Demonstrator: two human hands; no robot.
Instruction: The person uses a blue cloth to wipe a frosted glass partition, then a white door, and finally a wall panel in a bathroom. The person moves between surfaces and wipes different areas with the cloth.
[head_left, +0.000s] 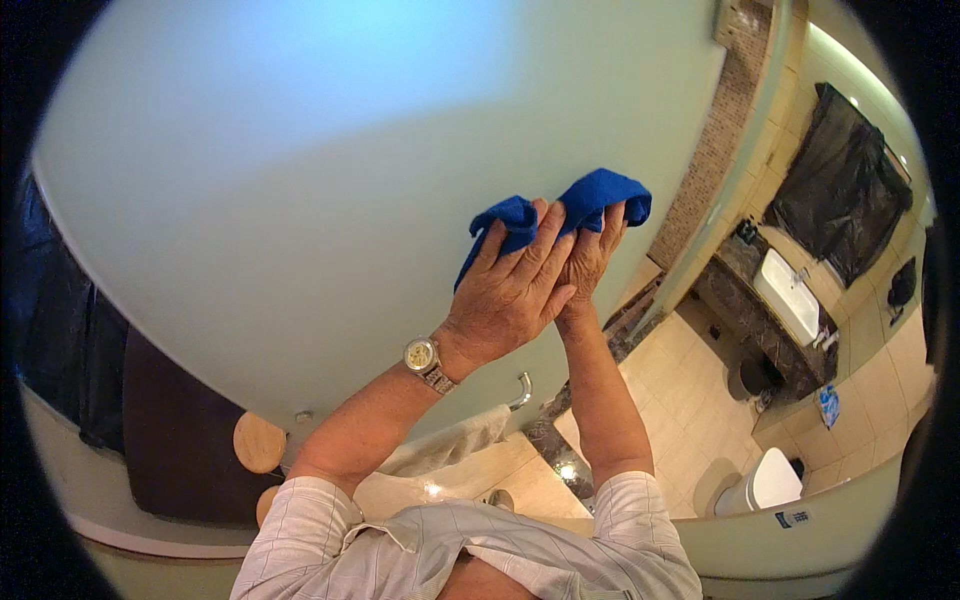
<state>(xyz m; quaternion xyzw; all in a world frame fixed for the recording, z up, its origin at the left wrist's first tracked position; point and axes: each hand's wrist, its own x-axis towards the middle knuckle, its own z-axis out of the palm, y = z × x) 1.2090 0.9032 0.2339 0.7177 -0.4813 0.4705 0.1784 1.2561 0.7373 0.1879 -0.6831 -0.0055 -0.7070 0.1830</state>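
Note:
Blue cloth (604, 196) lies bunched against a large frosted glass panel (300, 247). My left hand (506, 292), with a metal-band wristwatch (422, 355) on its wrist, presses flat over the cloth's left part, and blue fabric shows between and beyond its fingers. Close beside it, partly behind its thumb, my right hand (589, 262) presses the right part, where the fabric folds over the fingertips. Both hands touch each other. Whether this is one cloth or two is hidden under the fingers.
Below the hands, a pale towel (457, 444) hangs by a curved metal handle (523, 391). On the right are a white washbasin (787, 295) in a dark stone counter (780, 322), a toilet (765, 484) and black plastic sheeting (836, 187). Round wooden pieces (259, 442) stand lower left.

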